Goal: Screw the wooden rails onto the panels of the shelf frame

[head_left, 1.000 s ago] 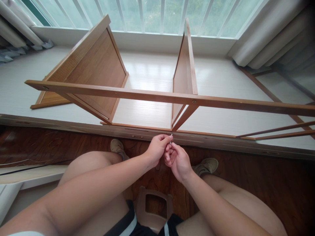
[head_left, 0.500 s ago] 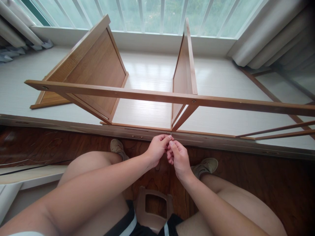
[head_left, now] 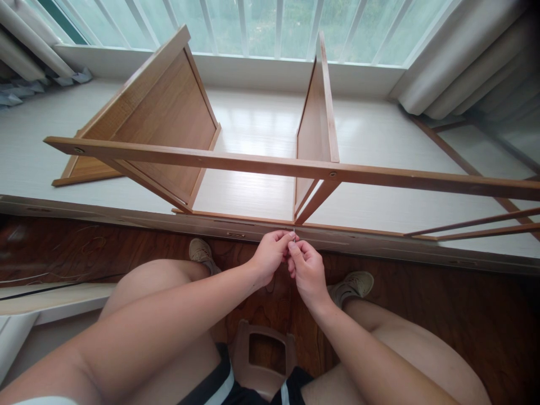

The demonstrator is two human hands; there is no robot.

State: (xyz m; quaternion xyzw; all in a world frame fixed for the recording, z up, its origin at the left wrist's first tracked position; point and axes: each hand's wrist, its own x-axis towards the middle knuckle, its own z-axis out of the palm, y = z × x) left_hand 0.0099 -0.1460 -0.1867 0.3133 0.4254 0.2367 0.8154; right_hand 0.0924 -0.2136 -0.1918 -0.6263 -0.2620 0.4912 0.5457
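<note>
My left hand (head_left: 272, 254) and my right hand (head_left: 307, 273) meet just below the front edge of the white ledge, fingertips pinched close together. A thin metal rod (head_left: 294, 229) sticks up from between their fingertips. It points at the lower rail (head_left: 346, 228) of a wooden shelf frame, by the foot of the middle wooden panel (head_left: 314, 124). Most of the rod is hidden by my fingers, so its exact kind does not show. Across the frame above my hands runs the upper rail (head_left: 253, 163), with round bolt heads set in it.
A second wooden panel (head_left: 164, 107) slants at the left of the frame. The white ledge (head_left: 248, 129) carries the frame, below a barred window (head_left: 261, 28). Grey curtains (head_left: 455, 56) hang at the sides. Between my legs stands a brown plastic stool (head_left: 240, 360).
My right fingers have shifted slightly lower and turned, and more of the thin metal rod shows between the fingertips. The wooden frame stays where it was.
</note>
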